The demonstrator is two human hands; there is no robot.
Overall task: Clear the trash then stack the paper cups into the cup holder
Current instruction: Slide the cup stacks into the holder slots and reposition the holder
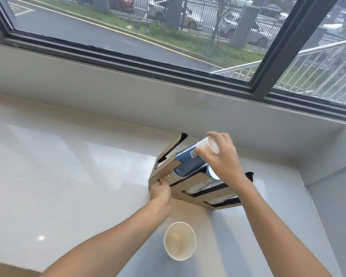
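The stack of blue paper cups lies slanted in the far-left slot of the cardboard cup holder, rims down toward my left hand and the white base of the outermost cup up under my right hand. My right fingers curl over that base and my thumb presses its near side, so I am gripping the stack's top end. My left fingers are pressed together, pinching the holder's front edge just below the cup rims to steady it.

The holder sits tilted, one corner toward me, on the pale counter, with more white cups showing in the slots to the right of my wrist. A single open paper cup stands nearer me, between my forearms, something yellowish inside it; I cannot tell what.

If I push harder with my right hand, I expect the light cardboard could slide or tip away from my left pinch. The rims might also catch on the slot's edge and crumple. My forearm could knock the loose cup over.
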